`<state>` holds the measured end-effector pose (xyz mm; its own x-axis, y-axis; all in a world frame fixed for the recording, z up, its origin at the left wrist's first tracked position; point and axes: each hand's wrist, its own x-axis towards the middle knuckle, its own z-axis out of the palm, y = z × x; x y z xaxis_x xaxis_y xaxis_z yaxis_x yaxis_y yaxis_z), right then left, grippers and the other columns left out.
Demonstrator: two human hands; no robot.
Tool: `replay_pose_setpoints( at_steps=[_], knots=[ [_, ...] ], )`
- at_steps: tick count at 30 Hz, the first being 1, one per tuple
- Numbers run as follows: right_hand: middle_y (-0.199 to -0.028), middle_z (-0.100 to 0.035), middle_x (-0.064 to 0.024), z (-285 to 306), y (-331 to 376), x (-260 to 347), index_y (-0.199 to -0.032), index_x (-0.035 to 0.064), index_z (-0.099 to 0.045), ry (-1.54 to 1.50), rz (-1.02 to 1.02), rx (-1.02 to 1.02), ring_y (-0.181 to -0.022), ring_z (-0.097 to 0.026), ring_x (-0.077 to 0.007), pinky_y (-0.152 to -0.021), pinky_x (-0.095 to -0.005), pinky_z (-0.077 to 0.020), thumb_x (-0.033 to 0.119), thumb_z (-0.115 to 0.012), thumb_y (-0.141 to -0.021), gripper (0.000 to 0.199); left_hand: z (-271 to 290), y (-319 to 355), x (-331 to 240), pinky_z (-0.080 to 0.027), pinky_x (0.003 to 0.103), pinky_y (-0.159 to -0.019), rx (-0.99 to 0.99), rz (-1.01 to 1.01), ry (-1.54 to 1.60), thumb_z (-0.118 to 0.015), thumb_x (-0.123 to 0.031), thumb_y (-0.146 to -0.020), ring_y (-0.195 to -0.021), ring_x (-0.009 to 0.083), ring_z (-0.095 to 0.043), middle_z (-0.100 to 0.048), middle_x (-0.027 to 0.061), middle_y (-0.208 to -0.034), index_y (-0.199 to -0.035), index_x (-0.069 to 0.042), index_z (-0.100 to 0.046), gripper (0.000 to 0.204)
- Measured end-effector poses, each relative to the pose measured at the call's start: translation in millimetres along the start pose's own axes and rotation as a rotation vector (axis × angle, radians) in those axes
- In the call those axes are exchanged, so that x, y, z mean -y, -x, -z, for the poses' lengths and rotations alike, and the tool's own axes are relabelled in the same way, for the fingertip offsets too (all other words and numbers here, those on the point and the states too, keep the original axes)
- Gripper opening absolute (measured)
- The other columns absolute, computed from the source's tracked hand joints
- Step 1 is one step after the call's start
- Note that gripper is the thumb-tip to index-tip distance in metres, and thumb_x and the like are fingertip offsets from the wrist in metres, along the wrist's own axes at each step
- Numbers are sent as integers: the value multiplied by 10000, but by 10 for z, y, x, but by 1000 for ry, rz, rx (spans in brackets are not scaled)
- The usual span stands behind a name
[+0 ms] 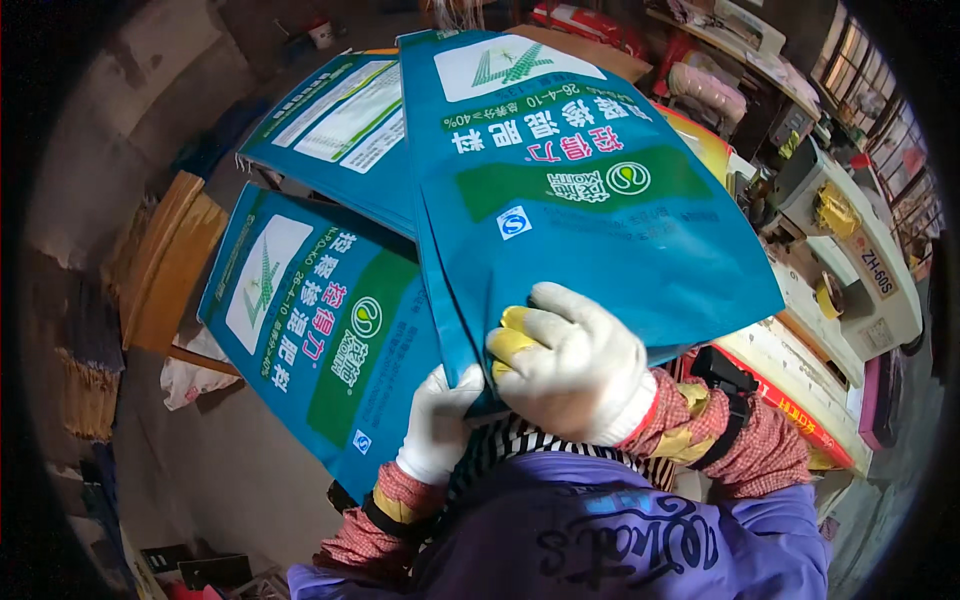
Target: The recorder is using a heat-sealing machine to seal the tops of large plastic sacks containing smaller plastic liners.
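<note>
A large teal woven sack (600,255), flat and printed with a green band and a white panel, lies in front of me with its near edge lifted. My right hand (575,365), in a white glove with yellow-wrapped fingertips, is closed on that near edge. At the sack's near left corner, my left hand (438,418), also gloved in white, pinches the edge. Left of it lies a second teal sack (310,330) of the same print. Behind that is another teal sack (345,130) showing a white printed panel.
A pale sewing machine (850,250) stands on a worktable at the right. Red-lettered white board (790,390) runs along the near right. Wooden boards (170,260) stand at the left, beside bundled brooms (90,390). A pink roll (705,92) sits at the back right.
</note>
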<state>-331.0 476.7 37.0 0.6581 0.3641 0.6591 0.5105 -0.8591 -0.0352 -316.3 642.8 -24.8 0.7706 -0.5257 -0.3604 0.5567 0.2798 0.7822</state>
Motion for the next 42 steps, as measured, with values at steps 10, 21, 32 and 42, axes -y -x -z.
replay_pose_setpoints(
  at_steps=[10,21,32,42],
  knots=[
    [-761,-609,-25,-248,297,220,-682,105,-629,-101,-82,34,-730,-595,-203,-698,-326,-501,135,-578,-563,133,220,-178,314,-478,335,-668,-40,-323,-262,-504,28,-795,-799,199,-597,-599,30,-890,-986,-52,-559,214],
    [-823,-594,-64,394,1032,-23,-789,105,-605,-459,-461,106,-743,-560,-276,-613,-370,-455,20,-665,-638,183,56,-205,-648,-482,238,-701,-97,-342,-363,-444,-266,-943,-805,137,-595,-613,80,-928,-1049,40,-548,341],
    [-1060,-612,-104,-119,952,-616,-1067,109,-614,30,-415,379,-933,-585,-256,-809,-379,-469,233,-492,-849,279,189,39,-448,-461,261,-764,-12,-223,-621,-408,-337,-952,-868,154,-586,-610,128,-1004,-1126,59,-508,444],
    [-1079,-597,-94,-1111,524,-1370,-1097,108,-593,5,-817,552,-979,-564,-267,-834,-381,-457,227,-534,-832,297,53,363,-210,-442,271,-753,-100,-158,-755,-413,-334,-949,-848,169,-569,-593,133,-994,-1086,65,-500,431]
  ],
)
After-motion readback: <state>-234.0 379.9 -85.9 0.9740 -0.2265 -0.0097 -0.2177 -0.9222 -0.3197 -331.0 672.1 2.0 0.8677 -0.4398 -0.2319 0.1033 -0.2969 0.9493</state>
